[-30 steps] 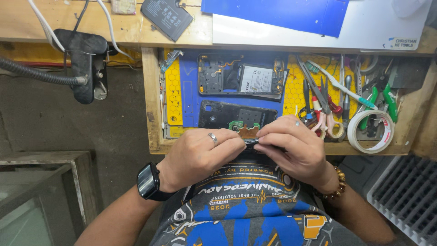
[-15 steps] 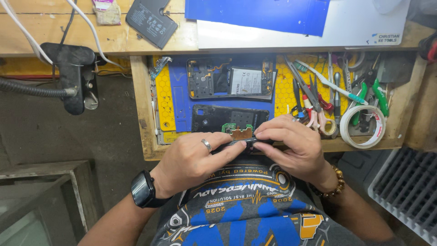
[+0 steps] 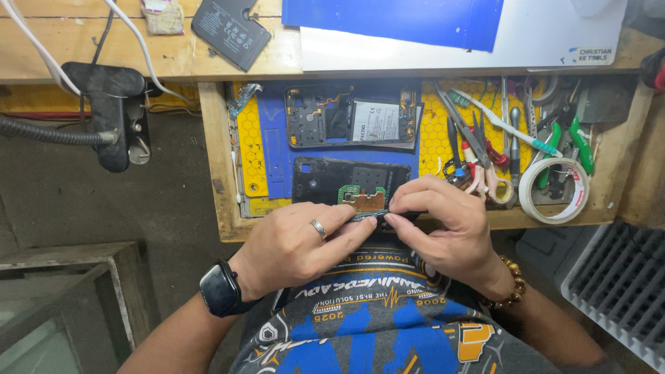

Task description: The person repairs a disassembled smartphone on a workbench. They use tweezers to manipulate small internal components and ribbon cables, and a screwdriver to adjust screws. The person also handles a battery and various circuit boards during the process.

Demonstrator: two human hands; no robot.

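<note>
Both hands meet over the front edge of an open wooden drawer (image 3: 220,173). My left hand (image 3: 298,246), with a ring and a black wrist watch, and my right hand (image 3: 443,228), with a bead bracelet, pinch a small green and copper circuit board (image 3: 361,199) with a dark strip under it. Just behind the board lies a black phone back cover (image 3: 325,179). Farther back an opened phone frame with its battery (image 3: 353,123) rests on a blue and yellow mat (image 3: 267,156).
Scissors, pliers, tweezers (image 3: 485,149) and a roll of white tape (image 3: 554,190) fill the drawer's right side. On the wooden bench top lie a dark battery (image 3: 230,31) and a blue sheet (image 3: 395,21). A black clamp with cables (image 3: 111,118) hangs at left.
Both hands stay pinched on the board; the view has shifted slightly, so everything sits a little lower and further left in frame.
</note>
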